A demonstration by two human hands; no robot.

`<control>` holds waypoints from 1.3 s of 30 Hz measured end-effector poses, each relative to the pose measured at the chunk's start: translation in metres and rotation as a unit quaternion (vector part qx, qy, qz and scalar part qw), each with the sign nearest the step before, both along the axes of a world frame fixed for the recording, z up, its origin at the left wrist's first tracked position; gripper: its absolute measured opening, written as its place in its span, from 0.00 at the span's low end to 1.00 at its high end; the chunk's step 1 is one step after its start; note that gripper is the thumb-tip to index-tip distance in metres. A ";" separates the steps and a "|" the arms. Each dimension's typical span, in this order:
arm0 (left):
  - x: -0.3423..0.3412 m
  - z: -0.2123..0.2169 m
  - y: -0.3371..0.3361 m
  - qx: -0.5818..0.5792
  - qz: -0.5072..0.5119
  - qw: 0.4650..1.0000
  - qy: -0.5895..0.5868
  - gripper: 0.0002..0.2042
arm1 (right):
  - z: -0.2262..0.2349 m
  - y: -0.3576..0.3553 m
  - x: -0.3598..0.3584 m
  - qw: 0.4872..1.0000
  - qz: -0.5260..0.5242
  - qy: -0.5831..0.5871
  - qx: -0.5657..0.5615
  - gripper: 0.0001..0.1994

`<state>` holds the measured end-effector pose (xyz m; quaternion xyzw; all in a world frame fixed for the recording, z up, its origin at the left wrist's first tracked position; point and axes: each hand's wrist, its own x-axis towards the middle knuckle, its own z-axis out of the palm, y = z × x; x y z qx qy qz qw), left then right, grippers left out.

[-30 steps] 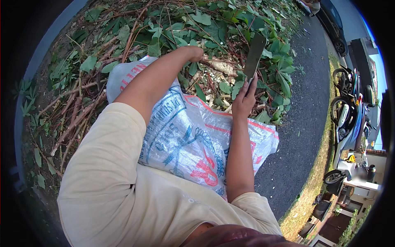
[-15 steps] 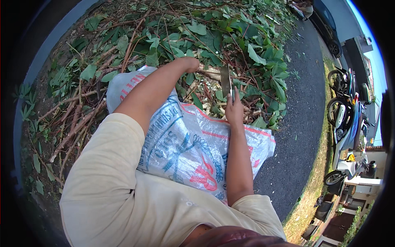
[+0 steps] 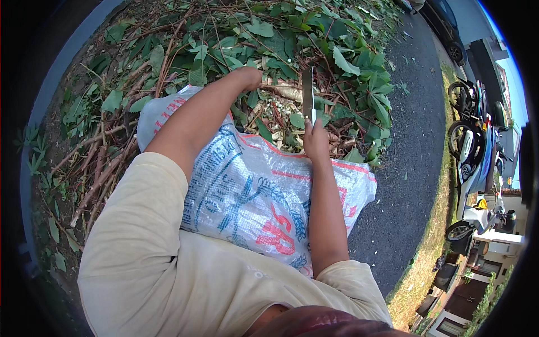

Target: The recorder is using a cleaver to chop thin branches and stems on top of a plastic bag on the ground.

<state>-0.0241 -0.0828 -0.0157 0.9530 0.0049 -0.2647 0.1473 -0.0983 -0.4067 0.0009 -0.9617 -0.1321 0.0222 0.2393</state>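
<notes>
The handle of a broad-bladed cleaver (image 3: 308, 96) is clasped in the right hand (image 3: 316, 140), with the blade pointed away from the body, beyond the grip. A pale, thick branch (image 3: 285, 90) is seen between the left hand (image 3: 250, 77) and the blade, just beside the left knuckles; whether it is gripped there cannot be told, as the fingers are hidden. Chopped pieces (image 3: 275, 112) are scattered between the branch and a woven plastic sack (image 3: 247, 196).

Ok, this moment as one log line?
left hand: at branch, grip hidden | right hand: holding broad-bladed knife | sack: spread nearer than leafy cuttings
</notes>
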 end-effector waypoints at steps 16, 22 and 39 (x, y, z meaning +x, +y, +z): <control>-0.008 -0.012 0.018 -0.075 -0.040 0.993 -0.079 0.17 | -0.010 0.001 0.005 0.995 0.038 -0.004 0.090 0.28; -0.003 -0.015 0.031 -0.058 0.000 0.998 -0.013 0.13 | 0.034 -0.006 0.011 0.649 -0.177 0.487 0.557 0.24; -0.004 -0.013 0.024 -0.035 -0.063 0.997 -0.037 0.15 | 0.008 0.015 -0.002 0.991 0.007 0.072 0.115 0.25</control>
